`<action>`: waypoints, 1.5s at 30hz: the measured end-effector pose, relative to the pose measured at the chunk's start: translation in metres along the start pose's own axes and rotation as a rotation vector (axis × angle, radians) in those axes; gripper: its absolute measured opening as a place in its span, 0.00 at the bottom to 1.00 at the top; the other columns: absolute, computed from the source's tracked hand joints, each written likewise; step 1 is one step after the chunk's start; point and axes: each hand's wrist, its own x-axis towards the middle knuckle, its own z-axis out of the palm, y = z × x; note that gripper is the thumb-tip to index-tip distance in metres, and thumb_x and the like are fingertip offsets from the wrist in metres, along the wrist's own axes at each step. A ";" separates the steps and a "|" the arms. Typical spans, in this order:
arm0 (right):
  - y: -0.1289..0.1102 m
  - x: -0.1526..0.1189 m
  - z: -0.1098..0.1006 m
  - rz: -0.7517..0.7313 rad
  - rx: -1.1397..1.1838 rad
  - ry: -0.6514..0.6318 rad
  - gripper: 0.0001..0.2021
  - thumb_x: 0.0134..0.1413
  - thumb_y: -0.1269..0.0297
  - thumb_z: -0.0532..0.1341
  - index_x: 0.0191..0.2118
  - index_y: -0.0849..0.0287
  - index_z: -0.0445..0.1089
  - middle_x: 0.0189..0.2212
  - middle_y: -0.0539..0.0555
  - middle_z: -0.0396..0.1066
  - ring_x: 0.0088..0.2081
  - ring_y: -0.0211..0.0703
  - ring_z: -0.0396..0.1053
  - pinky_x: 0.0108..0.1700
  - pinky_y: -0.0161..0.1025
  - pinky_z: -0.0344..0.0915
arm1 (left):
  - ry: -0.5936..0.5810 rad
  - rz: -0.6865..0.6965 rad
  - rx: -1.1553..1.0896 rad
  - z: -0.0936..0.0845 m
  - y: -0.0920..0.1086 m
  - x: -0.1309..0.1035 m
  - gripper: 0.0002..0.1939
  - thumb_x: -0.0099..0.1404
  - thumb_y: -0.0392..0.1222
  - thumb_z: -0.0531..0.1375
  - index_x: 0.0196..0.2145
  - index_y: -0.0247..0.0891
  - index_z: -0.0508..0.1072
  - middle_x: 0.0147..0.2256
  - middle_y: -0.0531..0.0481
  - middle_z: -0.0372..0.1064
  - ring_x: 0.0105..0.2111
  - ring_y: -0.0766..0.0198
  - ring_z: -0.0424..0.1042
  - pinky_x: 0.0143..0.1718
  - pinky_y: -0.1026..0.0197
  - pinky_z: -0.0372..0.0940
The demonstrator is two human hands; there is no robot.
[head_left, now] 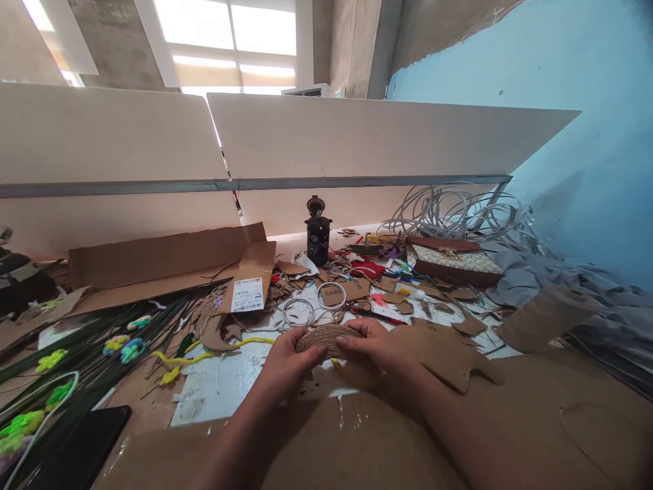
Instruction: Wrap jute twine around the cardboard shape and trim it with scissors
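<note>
Between my two hands is a flat oval piece covered in rows of brown twine (325, 338). My left hand (290, 359) grips its left end, thumb on the near face. At the other end, my right hand (368, 346) pinches it with thumb and fingers; both thumbs lie close together along its lower edge. A yellow curved thing (364, 376) lies just below, partly hidden by my right hand. Two pale rings (298, 312) rest beyond the piece, one over printed cardboard (334, 295). A yellow fuzzy cord (214, 354) runs off to the left.
A black lidded cup (317, 241) stands at the back amid cardboard scraps. An open cardboard box (168, 262) and fuzzy flowers (132, 348) lie left, near a dark phone-like slab (81, 446). Rightward are a patterned handbag (454, 262), a twine spool (548, 316) and coiled cable (449, 214).
</note>
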 end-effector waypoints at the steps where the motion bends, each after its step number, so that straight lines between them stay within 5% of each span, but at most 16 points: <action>1: 0.000 -0.001 0.001 0.002 0.009 -0.005 0.18 0.41 0.50 0.76 0.30 0.60 0.77 0.22 0.50 0.73 0.24 0.39 0.66 0.27 0.35 0.62 | 0.007 0.006 0.013 0.001 0.001 -0.001 0.16 0.53 0.51 0.68 0.34 0.36 0.75 0.22 0.55 0.66 0.19 0.69 0.61 0.21 0.66 0.56; 7: 0.000 -0.001 0.004 -0.021 0.131 0.054 0.17 0.42 0.53 0.76 0.34 0.60 0.78 0.27 0.53 0.77 0.29 0.44 0.73 0.33 0.39 0.68 | 0.032 -0.015 -0.080 0.003 0.006 0.000 0.19 0.53 0.56 0.68 0.33 0.37 0.73 0.25 0.53 0.71 0.20 0.68 0.65 0.21 0.66 0.58; 14: 0.002 0.007 -0.002 -0.118 0.260 0.220 0.19 0.42 0.52 0.76 0.38 0.58 0.78 0.36 0.54 0.81 0.36 0.47 0.77 0.41 0.41 0.72 | 0.139 0.108 -0.153 -0.016 -0.006 0.008 0.27 0.59 0.61 0.64 0.46 0.36 0.73 0.40 0.43 0.77 0.33 0.58 0.77 0.35 0.58 0.69; 18: 0.007 0.007 0.000 -0.115 0.228 0.237 0.21 0.41 0.50 0.77 0.37 0.58 0.78 0.33 0.52 0.80 0.34 0.46 0.76 0.39 0.40 0.71 | 0.302 0.302 0.168 -0.015 -0.008 0.008 0.38 0.57 0.54 0.68 0.61 0.40 0.63 0.53 0.38 0.72 0.50 0.49 0.74 0.50 0.49 0.68; 22: 0.009 0.006 0.005 -0.127 0.136 0.203 0.21 0.43 0.48 0.75 0.38 0.59 0.78 0.32 0.53 0.79 0.33 0.46 0.75 0.38 0.41 0.70 | 0.323 0.430 0.529 -0.009 -0.006 0.004 0.37 0.59 0.49 0.67 0.63 0.40 0.62 0.60 0.37 0.67 0.59 0.45 0.67 0.60 0.44 0.60; 29: 0.007 0.004 0.009 -0.132 0.116 0.199 0.21 0.41 0.47 0.76 0.36 0.57 0.79 0.32 0.52 0.79 0.34 0.45 0.74 0.40 0.41 0.68 | 0.319 0.430 0.609 -0.006 -0.009 0.005 0.29 0.62 0.46 0.64 0.60 0.41 0.66 0.56 0.38 0.70 0.56 0.46 0.70 0.55 0.46 0.65; 39: 0.008 0.005 0.006 -0.128 0.179 0.186 0.19 0.41 0.50 0.77 0.36 0.58 0.79 0.33 0.52 0.79 0.34 0.44 0.74 0.39 0.39 0.68 | 0.202 0.395 0.300 -0.012 -0.016 0.009 0.24 0.63 0.46 0.64 0.56 0.40 0.70 0.54 0.41 0.73 0.53 0.50 0.72 0.55 0.50 0.65; 45: 0.011 0.007 0.002 -0.128 0.198 0.161 0.19 0.44 0.50 0.76 0.38 0.58 0.79 0.35 0.54 0.80 0.36 0.46 0.76 0.44 0.42 0.69 | 0.189 0.210 0.035 -0.016 -0.008 0.009 0.23 0.58 0.55 0.66 0.47 0.39 0.73 0.37 0.48 0.75 0.32 0.60 0.72 0.30 0.62 0.66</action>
